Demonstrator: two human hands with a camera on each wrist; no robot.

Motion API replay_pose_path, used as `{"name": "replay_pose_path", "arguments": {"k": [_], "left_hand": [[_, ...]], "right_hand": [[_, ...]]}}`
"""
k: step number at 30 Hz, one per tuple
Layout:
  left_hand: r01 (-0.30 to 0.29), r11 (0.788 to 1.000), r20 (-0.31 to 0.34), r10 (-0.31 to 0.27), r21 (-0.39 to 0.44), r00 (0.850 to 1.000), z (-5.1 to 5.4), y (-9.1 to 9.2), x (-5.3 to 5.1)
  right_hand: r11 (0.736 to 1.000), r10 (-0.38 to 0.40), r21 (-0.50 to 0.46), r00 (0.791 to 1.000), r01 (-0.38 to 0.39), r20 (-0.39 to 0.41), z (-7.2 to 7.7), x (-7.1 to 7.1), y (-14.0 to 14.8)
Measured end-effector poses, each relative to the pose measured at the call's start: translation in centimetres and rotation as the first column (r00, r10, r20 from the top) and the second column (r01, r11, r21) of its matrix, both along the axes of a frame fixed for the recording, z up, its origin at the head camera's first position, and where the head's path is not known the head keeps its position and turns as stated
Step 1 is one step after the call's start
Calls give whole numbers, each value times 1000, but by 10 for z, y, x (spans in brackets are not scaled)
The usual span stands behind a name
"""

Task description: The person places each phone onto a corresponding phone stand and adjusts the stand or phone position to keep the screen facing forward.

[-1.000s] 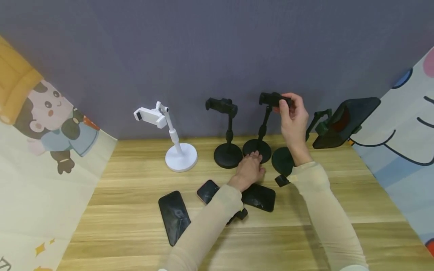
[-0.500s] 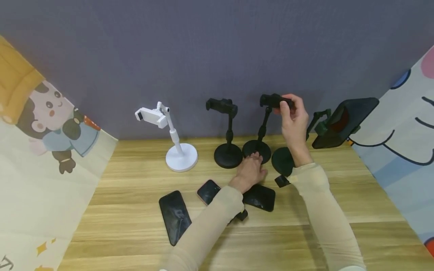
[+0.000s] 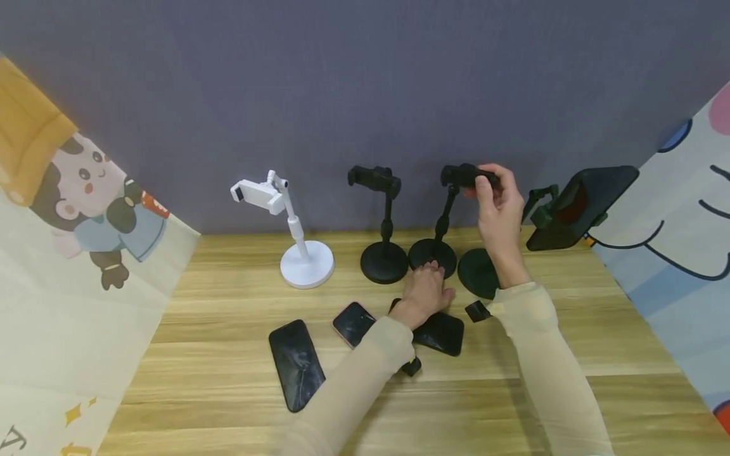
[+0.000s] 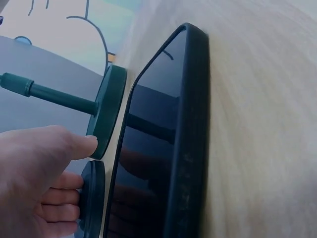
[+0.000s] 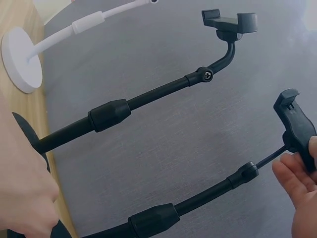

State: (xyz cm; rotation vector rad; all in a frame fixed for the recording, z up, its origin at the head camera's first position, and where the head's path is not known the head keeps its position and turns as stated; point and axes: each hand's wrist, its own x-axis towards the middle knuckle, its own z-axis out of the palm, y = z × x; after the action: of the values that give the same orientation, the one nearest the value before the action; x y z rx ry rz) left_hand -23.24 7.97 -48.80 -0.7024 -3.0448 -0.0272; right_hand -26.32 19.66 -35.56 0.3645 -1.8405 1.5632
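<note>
My right hand (image 3: 502,215) pinches the right end of the phone clamp (image 3: 459,175) atop a black phone stand, between thumb and fingers. In the right wrist view the clamp (image 5: 294,121) stands tilted on its thin neck. My left hand (image 3: 423,294) lies with its fingertips on that stand's round base (image 3: 423,252). From the left wrist, the fingers (image 4: 59,212) touch the rim of the black base (image 4: 92,196), and the thumb reaches toward the dark green base (image 4: 110,106). A dark phone (image 3: 440,332) lies flat beneath and beside the left wrist.
Left of the held stand are another black stand (image 3: 383,263) and a white stand (image 3: 307,265). To the right, a dark green stand (image 3: 478,275) carries a black tablet-like device (image 3: 590,202). Two more phones (image 3: 296,364) (image 3: 353,323) lie on the wooden table (image 3: 199,380) before a grey wall.
My right hand and the clamp have shifted slightly down and right, so the clamp sits a little lower. The left hand has slid slightly toward me on the base. The view also shifts a little.
</note>
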Motion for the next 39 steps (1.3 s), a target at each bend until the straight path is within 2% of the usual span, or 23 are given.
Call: {"name": "replay_pose_path", "arguments": {"k": [9, 15, 22, 26, 31, 39], "left_hand": [[36, 999, -101, -33, 29, 994, 2, 1, 12], [20, 1000, -105, -21, -14, 994, -1, 4, 21], [7, 999, -76, -4, 42, 997, 2, 7, 30], [0, 998, -93, 5, 61, 996, 2, 6, 35], [5, 998, -124, 3, 65, 992, 0, 5, 40], [3, 999, -129, 4, 51, 992, -4, 5, 42]], "right_hand": [[1000, 13, 17, 1000, -13, -14, -1, 15, 2], [999, 10, 35, 1000, -9, -16, -3, 23, 2], [995, -27, 91, 999, 31, -42, -7, 32, 2], [995, -11, 97, 997, 18, -78, -7, 35, 2], [996, -10, 84, 998, 15, -60, -7, 39, 1], [996, -17, 84, 997, 22, -69, -8, 42, 2]]}}
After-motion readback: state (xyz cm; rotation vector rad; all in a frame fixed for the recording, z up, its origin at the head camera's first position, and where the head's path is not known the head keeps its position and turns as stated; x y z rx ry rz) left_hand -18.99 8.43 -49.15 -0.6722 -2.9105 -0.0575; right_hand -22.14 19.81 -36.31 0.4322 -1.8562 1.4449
